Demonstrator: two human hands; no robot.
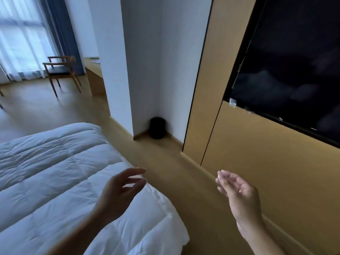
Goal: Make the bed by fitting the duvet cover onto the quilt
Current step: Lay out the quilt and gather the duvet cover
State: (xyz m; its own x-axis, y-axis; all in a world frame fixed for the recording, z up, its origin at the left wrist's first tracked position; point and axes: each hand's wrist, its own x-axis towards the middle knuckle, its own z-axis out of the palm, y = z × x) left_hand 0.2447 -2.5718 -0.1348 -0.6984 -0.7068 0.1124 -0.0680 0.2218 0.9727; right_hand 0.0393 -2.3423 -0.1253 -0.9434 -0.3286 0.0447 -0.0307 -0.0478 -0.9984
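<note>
Hovering over the bed's near corner, the left hand [121,192] is held loose with fingers relaxed, nothing gripped, and the right hand [239,192] is spread empty above the wooden floor [158,162]. The white quilt [55,172] is laid flat across the bed, uncovered. No duvet cover can be spotted, so probably it's being looked for before anything gets grabbed.

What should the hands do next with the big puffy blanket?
Probably lower the left hand and take hold of the white quilt near its closest corner. Both hands are empty with loose fingers; the right hand hangs over the wooden floor, away from the bed. No duvet cover shows in this view, so gripping the quilt seems the nearest step.
</note>
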